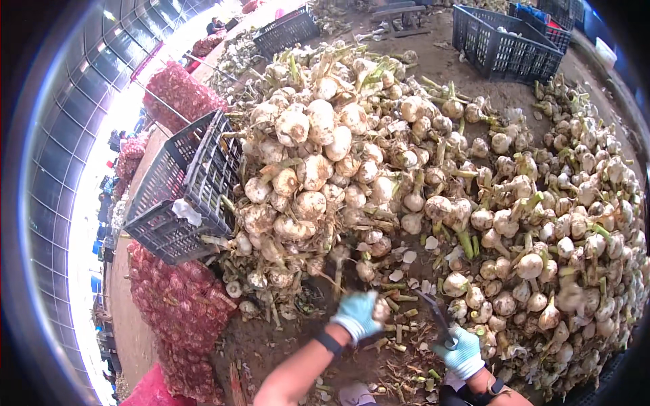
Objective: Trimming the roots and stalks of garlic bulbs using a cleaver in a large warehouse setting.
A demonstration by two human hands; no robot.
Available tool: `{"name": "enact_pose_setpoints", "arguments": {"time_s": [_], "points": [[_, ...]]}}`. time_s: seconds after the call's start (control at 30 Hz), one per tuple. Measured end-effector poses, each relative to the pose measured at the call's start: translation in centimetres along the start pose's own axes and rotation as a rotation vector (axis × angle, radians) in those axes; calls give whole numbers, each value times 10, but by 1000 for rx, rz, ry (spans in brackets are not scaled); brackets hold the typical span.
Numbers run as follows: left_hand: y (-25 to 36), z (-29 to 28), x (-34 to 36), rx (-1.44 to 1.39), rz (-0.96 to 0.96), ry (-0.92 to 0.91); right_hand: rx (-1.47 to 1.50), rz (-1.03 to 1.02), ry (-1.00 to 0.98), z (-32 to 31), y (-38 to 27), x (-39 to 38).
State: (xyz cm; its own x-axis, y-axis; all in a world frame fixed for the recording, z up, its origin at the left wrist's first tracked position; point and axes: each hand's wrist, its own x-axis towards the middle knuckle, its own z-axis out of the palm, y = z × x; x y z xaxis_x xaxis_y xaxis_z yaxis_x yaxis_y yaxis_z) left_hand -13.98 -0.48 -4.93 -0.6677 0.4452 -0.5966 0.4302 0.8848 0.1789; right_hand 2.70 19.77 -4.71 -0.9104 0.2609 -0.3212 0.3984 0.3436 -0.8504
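My left hand (pixel 355 317), in a pale blue glove, is closed on a garlic bulb (pixel 380 309) at the lower middle. To its right my right hand (pixel 460 354), gloved alike, grips a dark, long-bladed cutting tool (pixel 440 317), its tip pointing up and left near the bulb in my left hand. A tall heap of garlic with stems and roots (pixel 311 172) rises ahead of my hands, and more bulbs (pixel 529 265) spread over the right side. Cut stem pieces and papery skins (pixel 399 331) litter the ground between and under my hands.
A black crate (pixel 152 203) leans at the left of the heap. Red mesh sacks (pixel 172 301) lie lower left and farther back (pixel 172 95). Other crates (pixel 508 51) stand at the back right and back middle (pixel 288 30). A distant person (pixel 215 27) is at the upper left.
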Motion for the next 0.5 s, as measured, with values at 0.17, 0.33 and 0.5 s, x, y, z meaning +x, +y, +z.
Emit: {"name": "enact_pose_setpoints", "arguments": {"time_s": [0.17, 0.33, 0.5], "points": [[21, 57, -55, -1202, 107, 165, -348, -288, -42, -7, -35, -12], [53, 46, -78, -1509, 225, 201, -532, -470, -138, -8, -33, -28], [50, 37, -95, -1546, 55, 268, -549, -540, -169, -3, -52, -33]]}}
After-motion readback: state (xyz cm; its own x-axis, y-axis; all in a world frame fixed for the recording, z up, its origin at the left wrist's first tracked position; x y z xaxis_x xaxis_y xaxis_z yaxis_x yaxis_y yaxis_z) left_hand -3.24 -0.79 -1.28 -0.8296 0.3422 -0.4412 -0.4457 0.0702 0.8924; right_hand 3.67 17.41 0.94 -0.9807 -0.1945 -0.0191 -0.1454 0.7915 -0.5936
